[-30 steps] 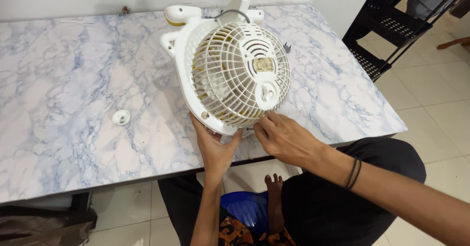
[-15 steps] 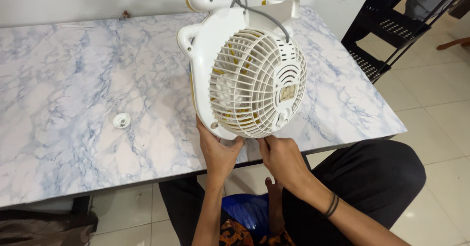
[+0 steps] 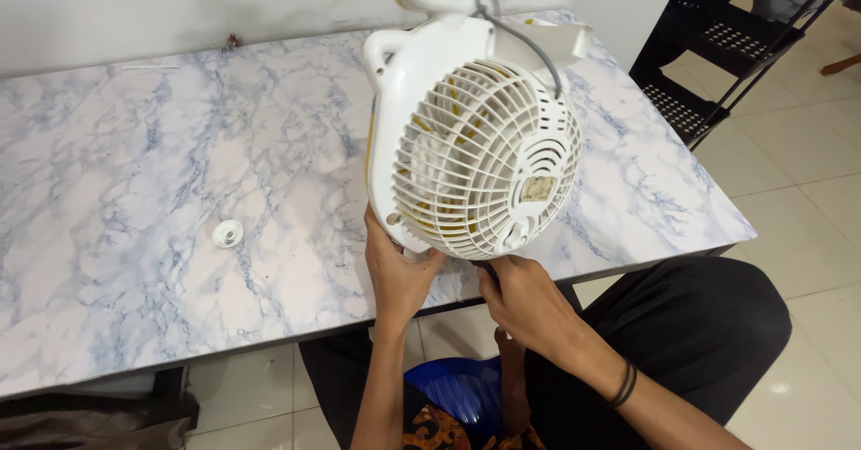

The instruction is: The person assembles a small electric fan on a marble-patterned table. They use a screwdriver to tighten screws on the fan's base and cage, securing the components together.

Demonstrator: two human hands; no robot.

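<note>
The small white desk fan (image 3: 471, 145) stands tipped up on its lower rim at the near edge of the marble-patterned worktop (image 3: 134, 190), its rear grille facing the person, yellow blades showing through the ribs. A grey power cord (image 3: 529, 42) loops over the top of the housing, toward twelve o'clock.

The left hand (image 3: 397, 271) cups the housing at about seven o'clock on the grille, fingers curled around the rim and clamped on it. The right hand (image 3: 525, 299) sits just under the grille at six o'clock, its fingertips pressed up against the bottom edge. Whether they pinch a clip or a screw there, I cannot tell; the fingertips are hidden by the rim.

From where I stand, the fan balances on a narrow patch of its rim, so the left hand is doing the steadying, and it would do well to keep a firm wrap while the right works the lower edge. Fingers are better kept on the outer ring than poked between the thin ribs, which look as if they would flex. The cord hangs loose over the top and could drag the fan sideways if it snags, so it wants slack.

Out on the worktop, at about nine o'clock and well apart from the fan, lies a small round white cap (image 3: 227, 232). A black metal rack (image 3: 717, 47) stands on the tiled floor beyond the worktop's far right corner, toward two o'clock.
</note>
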